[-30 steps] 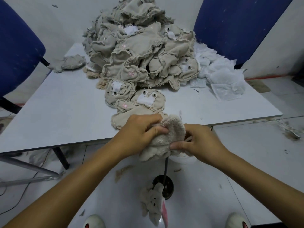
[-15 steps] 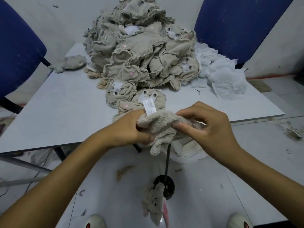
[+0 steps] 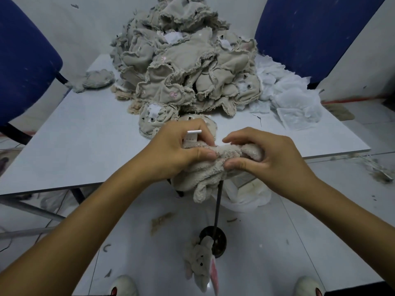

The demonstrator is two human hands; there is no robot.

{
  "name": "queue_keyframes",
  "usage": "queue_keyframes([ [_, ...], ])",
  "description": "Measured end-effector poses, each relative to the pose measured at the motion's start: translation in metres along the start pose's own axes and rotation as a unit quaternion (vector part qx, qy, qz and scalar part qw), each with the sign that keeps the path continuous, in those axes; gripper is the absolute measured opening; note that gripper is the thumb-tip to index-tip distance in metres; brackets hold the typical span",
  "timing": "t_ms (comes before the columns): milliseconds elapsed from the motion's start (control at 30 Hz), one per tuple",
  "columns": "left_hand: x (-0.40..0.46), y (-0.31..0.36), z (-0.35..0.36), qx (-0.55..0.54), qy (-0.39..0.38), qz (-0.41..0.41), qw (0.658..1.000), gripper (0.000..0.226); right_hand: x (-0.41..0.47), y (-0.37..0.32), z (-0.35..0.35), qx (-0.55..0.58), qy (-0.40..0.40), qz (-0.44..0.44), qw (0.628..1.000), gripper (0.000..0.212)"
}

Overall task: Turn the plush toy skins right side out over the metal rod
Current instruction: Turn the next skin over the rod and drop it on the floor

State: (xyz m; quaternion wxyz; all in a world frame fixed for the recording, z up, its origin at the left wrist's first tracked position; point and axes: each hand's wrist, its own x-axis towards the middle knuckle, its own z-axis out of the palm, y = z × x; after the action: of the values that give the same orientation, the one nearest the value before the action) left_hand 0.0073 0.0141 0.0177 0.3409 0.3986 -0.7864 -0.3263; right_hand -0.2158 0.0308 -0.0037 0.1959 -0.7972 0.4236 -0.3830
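Note:
A fluffy beige plush skin [image 3: 205,171] sits over the top of the thin black metal rod [image 3: 218,206], which rises from a round dark base [image 3: 213,240] on the floor. My left hand [image 3: 177,152] grips the skin's left side, where a white label [image 3: 192,137] sticks up. My right hand [image 3: 271,159] pinches the skin's right side between thumb and fingers. A big heap of inside-out beige skins [image 3: 188,67] covers the back of the white table [image 3: 85,146]. One turned grey plush toy [image 3: 199,268] lies on the floor by the rod's base.
White fabric pieces [image 3: 288,97] lie right of the heap. One loose skin [image 3: 96,79] rests at the table's far left. Blue chairs [image 3: 23,60] stand left and at the back right [image 3: 310,33]. A white bag [image 3: 248,195] hangs under the table edge. My shoes [image 3: 124,287] flank the base.
The skin went from bunched low on the rod to spread along its top, fluffy side out. Both hands rose and moved apart, and the white label came into view.

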Motion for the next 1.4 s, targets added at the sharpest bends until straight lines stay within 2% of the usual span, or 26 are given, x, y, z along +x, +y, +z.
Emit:
queue_keyframes([
  [67, -0.003, -0.003, 0.002, -0.023, 0.0, -0.007, 1.0, 0.016, -0.002, 0.005, -0.001, 0.013, -0.001, 0.016, 1.0, 0.037],
  [167, -0.002, -0.003, 0.006, -0.026, -0.004, -0.028, 0.999, 0.017, -0.004, 0.007, -0.001, 0.005, 0.041, -0.017, 0.999, 0.032],
  [233, -0.001, -0.001, 0.008, -0.028, -0.021, -0.051, 0.998, 0.026, -0.004, 0.005, 0.0, -0.001, 0.063, -0.04, 0.997, 0.027],
  [300, 0.0, 0.0, 0.01, 0.001, -0.035, -0.054, 0.998, 0.033, -0.005, 0.004, 0.001, -0.002, 0.074, -0.053, 0.996, 0.024],
  [367, 0.0, 0.002, 0.013, 0.023, -0.015, -0.051, 0.998, 0.028, -0.007, 0.004, 0.003, -0.006, 0.076, -0.055, 0.996, 0.025],
  [533, -0.003, -0.003, 0.023, 0.012, 0.045, -0.042, 0.998, 0.023, -0.009, 0.006, 0.008, 0.056, 0.058, -0.001, 0.997, 0.024],
  [733, -0.007, -0.017, 0.027, -0.024, -0.008, -0.067, 0.997, 0.014, -0.007, 0.013, 0.016, 0.095, 0.009, 0.036, 0.995, 0.011],
  [800, -0.007, -0.018, 0.03, -0.057, 0.008, -0.068, 0.996, 0.006, -0.004, 0.013, 0.016, 0.12, 0.014, 0.043, 0.992, 0.011],
  [900, -0.004, -0.015, 0.029, -0.097, 0.056, -0.054, 0.992, 0.015, 0.002, 0.011, 0.014, 0.157, 0.056, 0.051, 0.985, 0.009],
  [1033, 0.0, -0.013, 0.024, -0.098, 0.058, -0.04, 0.993, 0.018, 0.006, 0.008, 0.012, 0.145, 0.065, 0.055, 0.986, 0.007],
  [1167, -0.002, -0.008, 0.024, -0.079, 0.064, -0.01, 0.995, 0.006, 0.001, 0.005, 0.009, 0.139, 0.054, 0.056, 0.987, 0.007],
  [1300, -0.004, -0.004, 0.023, -0.025, 0.07, 0.074, 0.995, 0.02, -0.005, 0.006, -0.001, 0.081, 0.012, -0.02, 0.996, 0.013],
  [1400, -0.007, -0.006, 0.028, -0.01, 0.049, 0.032, 0.998, 0.029, -0.009, 0.009, 0.001, 0.035, 0.005, -0.036, 0.999, 0.018],
])
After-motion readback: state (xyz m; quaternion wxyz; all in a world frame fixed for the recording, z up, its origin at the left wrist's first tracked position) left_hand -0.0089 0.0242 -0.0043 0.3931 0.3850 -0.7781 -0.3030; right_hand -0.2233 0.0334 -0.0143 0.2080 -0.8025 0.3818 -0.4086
